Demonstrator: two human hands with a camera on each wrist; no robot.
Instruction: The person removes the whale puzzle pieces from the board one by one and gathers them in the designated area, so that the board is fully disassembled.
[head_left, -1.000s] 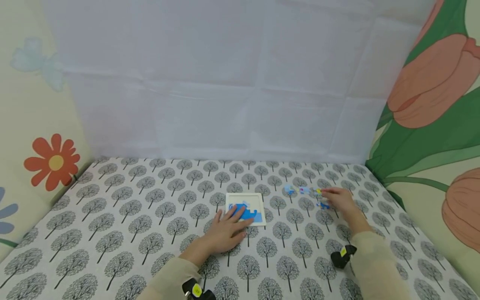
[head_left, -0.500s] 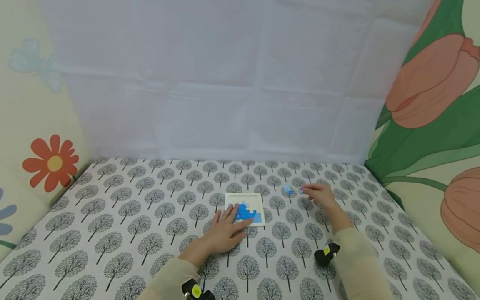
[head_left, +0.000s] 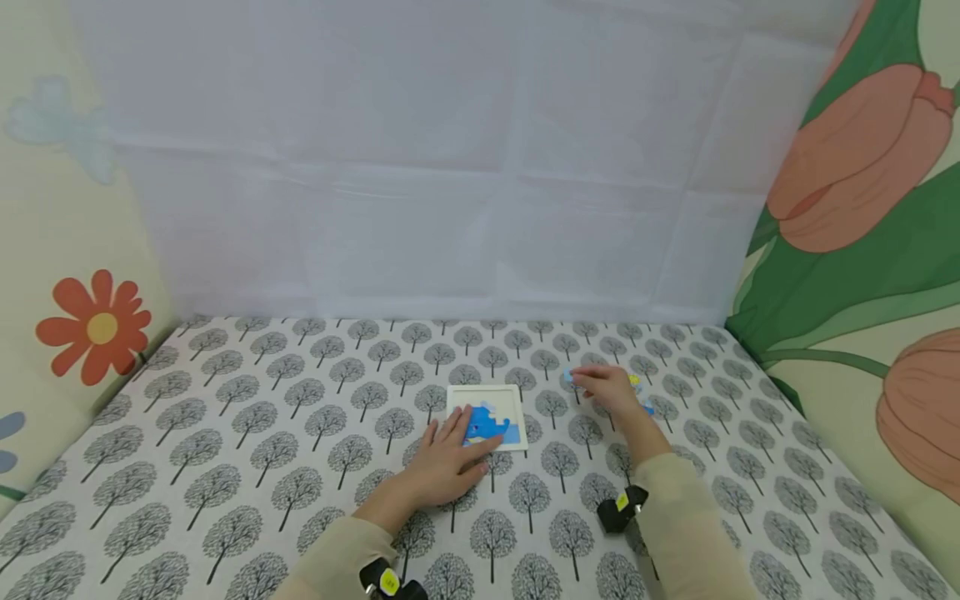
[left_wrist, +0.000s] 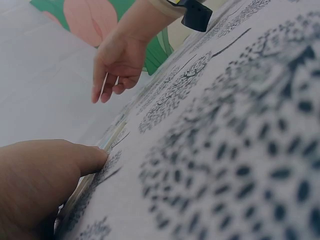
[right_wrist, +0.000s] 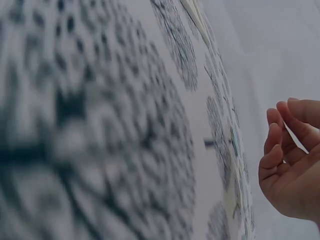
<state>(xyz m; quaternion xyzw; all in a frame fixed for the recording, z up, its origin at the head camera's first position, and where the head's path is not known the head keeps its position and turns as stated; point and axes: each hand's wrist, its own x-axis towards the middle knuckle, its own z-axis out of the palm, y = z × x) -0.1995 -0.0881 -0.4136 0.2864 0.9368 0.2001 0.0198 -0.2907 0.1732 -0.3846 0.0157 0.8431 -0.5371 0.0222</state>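
My left hand (head_left: 446,467) rests with spread fingers on a small white-framed puzzle (head_left: 516,396) showing a blue whale. Its thumb (left_wrist: 90,160) lies at the frame's edge in the left wrist view. To the right, my right hand (head_left: 609,390) hovers low over the cloth, fingers loosely bent, with its fingertips close to a light blue puzzle piece (head_left: 567,376). Nothing shows between the fingers of the right hand (right_wrist: 295,155) in the right wrist view. A yellow-marked piece (head_left: 634,380) and a blue piece (head_left: 648,408) lie just beyond it, partly covered by the hand.
A white cloth with dark tree prints (head_left: 300,492) covers the table. Behind it hangs a plain white sheet (head_left: 420,208). Flower-patterned walls (head_left: 847,167) stand at both sides.
My right hand has moved left along the loose pieces, from the yellow-marked one past the purple-marked one to the light blue one. The left hand stays on the puzzle.
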